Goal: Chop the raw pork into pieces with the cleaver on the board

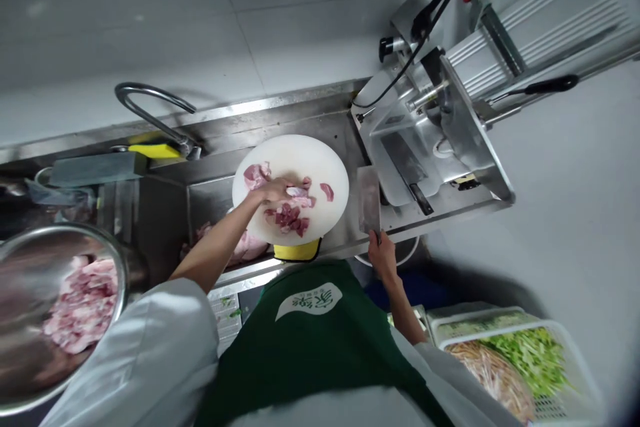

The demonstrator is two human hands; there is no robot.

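Meat (289,217) on board (320,160), apparently partly over sink (207,203)

Dim greyish light, soft shadows on wall (310,40), right corners darkened

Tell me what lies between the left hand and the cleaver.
In the head view: meat pieces by the left hand, then a lone red slice, bare white board, and a strip of metal counter beside the cleaver.

The steel counter (327,131) is carrying a round white cutting board (317,160) beneath the left fingers (285,184); raw meat (250,248) is lying in its sink (213,195), left of them. Beyond the right fingers (374,239), off to their right, a slicer (475,133) is standing.
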